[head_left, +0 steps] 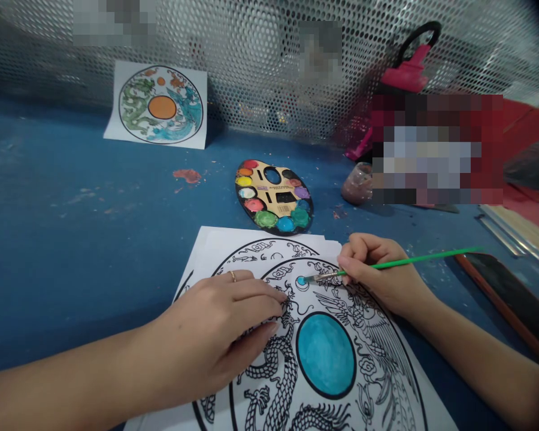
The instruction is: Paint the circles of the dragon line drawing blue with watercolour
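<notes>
The blue counter (72, 179) under my work is specked with paint and runs back to a perforated metal panel (251, 78), where a colored picture (162, 108) leans. My palette (273, 187) lies just beyond the stacked line drawings (363, 341). My right hand (379, 272) is pinched around a green paintbrush (413, 260), bristles at a small blue circle (301, 280); my left hand (227, 320), loosely spread, rests on the paper.

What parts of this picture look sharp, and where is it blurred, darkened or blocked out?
In the head view, the front coloring sheet looks fairly crisp; there too, the green paintbrush blurs at its far end, the top right corner darkens, and pixelated blocks cover parts of the perforated panel and right side.
</notes>
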`<action>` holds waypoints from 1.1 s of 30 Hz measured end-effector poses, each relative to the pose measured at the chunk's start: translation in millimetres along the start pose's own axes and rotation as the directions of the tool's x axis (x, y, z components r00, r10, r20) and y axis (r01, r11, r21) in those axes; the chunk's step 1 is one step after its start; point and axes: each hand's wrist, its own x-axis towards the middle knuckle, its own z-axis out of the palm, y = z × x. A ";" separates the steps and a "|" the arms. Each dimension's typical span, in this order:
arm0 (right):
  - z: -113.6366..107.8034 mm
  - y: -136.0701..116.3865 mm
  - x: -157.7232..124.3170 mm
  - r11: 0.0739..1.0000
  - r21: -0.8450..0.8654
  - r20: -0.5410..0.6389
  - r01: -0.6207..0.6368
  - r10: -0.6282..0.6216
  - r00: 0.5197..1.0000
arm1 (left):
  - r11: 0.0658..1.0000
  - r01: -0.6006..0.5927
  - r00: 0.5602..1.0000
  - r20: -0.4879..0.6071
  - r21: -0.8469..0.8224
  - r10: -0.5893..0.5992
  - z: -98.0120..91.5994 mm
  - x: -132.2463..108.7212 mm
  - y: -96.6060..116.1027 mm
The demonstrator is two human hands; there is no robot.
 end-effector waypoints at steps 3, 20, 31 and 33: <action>0.6 -0.9 0.3 1.000 0.001 0.001 0.000 0.000 1.000 | 1.000 -0.005 1.000 -0.001 0.001 0.005 0.1 0.1 0.4; 1.0 -3.1 0.4 0.999 -0.038 0.005 0.003 -0.003 1.000 | 1.000 -0.002 1.000 0.001 0.006 0.002 0.0 0.1 -0.3; 0.7 -3.2 0.2 0.999 -0.027 0.024 0.027 -0.026 0.999 | 1.000 0.003 1.000 0.000 0.007 -0.003 0.0 0.5 -0.8; 0.8 -3.2 0.2 0.999 -0.019 0.027 0.028 -0.027 0.999 | 1.000 0.001 1.000 0.001 0.009 -0.001 0.3 0.5 -0.8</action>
